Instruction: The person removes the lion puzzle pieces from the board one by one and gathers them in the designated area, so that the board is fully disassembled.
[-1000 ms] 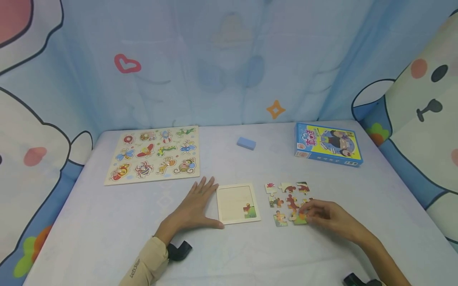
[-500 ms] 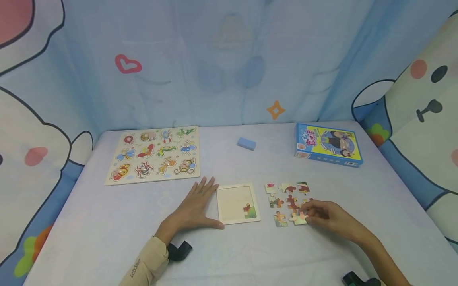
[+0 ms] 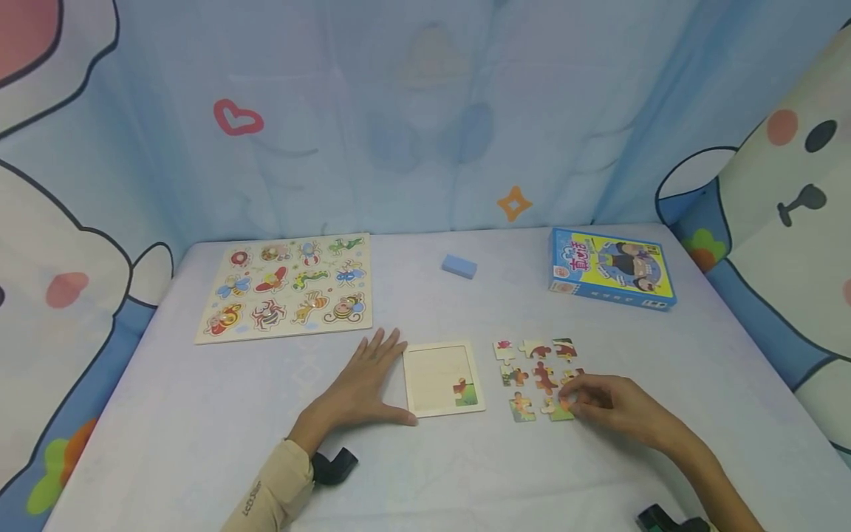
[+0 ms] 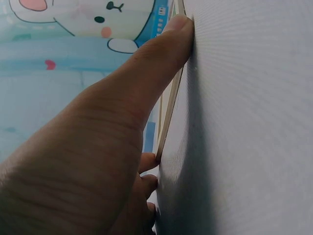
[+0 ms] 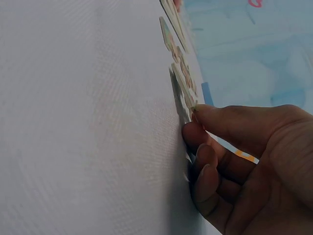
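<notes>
My left hand (image 3: 359, 388) lies spread on the tablecloth, its thumb and index finger touching the left side of a square wooden puzzle tray (image 3: 432, 384). One puzzle piece (image 3: 465, 392) sits in the tray's lower right corner. To the right, my right hand (image 3: 618, 406) pinches another jigsaw piece (image 3: 557, 410) between thumb and index finger. In the right wrist view that pinched piece (image 5: 182, 83) is tilted, raised slightly off the cloth. Several loose pieces lie around it, including a brown one (image 3: 544, 377); my fingers partly cover one at the right.
A wooden insect puzzle board (image 3: 286, 290) lies at the back left. At the back middle is a small blue block (image 3: 459, 267), and a blue and yellow box (image 3: 612, 267) stands at the back right. A printed blue curtain (image 3: 412, 148) hangs behind the table.
The piece in my right hand has changed its tilt slightly, its face turning pale with glare and then colourful again. My left hand and the tray have stayed still.
</notes>
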Demonstrator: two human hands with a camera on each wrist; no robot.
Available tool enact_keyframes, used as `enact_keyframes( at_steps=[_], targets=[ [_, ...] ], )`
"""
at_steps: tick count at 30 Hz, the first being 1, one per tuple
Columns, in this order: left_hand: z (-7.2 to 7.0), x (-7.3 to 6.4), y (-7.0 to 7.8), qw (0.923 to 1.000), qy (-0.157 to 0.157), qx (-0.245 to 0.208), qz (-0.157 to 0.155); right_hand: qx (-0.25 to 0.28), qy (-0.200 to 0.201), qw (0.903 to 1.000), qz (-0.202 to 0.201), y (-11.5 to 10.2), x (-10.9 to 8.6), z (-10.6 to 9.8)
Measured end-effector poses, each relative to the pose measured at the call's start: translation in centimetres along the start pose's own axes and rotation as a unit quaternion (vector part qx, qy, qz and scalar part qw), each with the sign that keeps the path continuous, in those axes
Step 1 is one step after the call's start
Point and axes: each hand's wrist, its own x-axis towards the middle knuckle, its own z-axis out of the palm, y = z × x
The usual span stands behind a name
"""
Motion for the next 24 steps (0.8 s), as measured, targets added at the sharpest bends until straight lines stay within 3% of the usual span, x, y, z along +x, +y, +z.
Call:
enact_keyframes(
  at_steps=[13,24],
  targets=[
    [-0.01,0.01,0.06,1.0000,0.000,0.000,-0.001,-0.021,0.013,0.9997,-0.010,0.13,0.22,0.12],
    [0.04,0.05,-0.01,1.0000,0.001,0.001,0.001,-0.012,0.007,0.9999,0.008,0.07,0.31,0.19]
  ],
)
